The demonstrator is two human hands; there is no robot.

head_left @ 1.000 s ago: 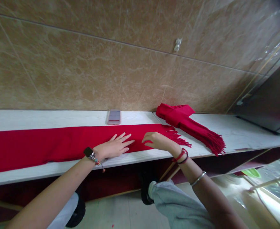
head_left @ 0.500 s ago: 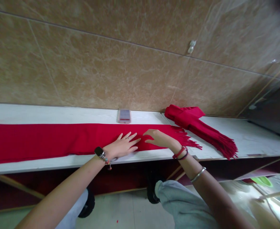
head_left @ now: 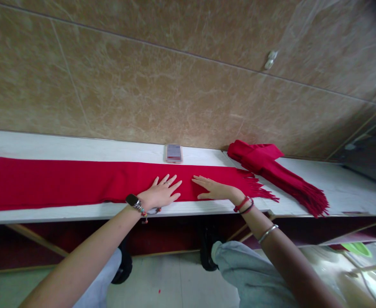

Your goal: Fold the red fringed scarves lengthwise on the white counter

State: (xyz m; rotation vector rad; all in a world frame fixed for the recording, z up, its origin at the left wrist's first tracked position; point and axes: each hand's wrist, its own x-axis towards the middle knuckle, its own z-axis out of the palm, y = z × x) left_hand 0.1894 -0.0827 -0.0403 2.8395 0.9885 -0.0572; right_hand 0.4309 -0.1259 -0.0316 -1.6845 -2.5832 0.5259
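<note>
Currently both palms flat, fingers spread: left hand (head_left: 160, 195) and right hand (head_left: 214, 189) press the long red scarf (head_left: 79, 183) laid along the white shelf (head_left: 79, 149) front edge; folded scarf (head_left: 271, 169) near right, phone (head_left: 173, 153) at back edge

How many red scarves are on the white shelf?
2. The long scarf lies flat under the left hand and right hand; the bunched scarf lies right of it. None seems hidden.
</note>
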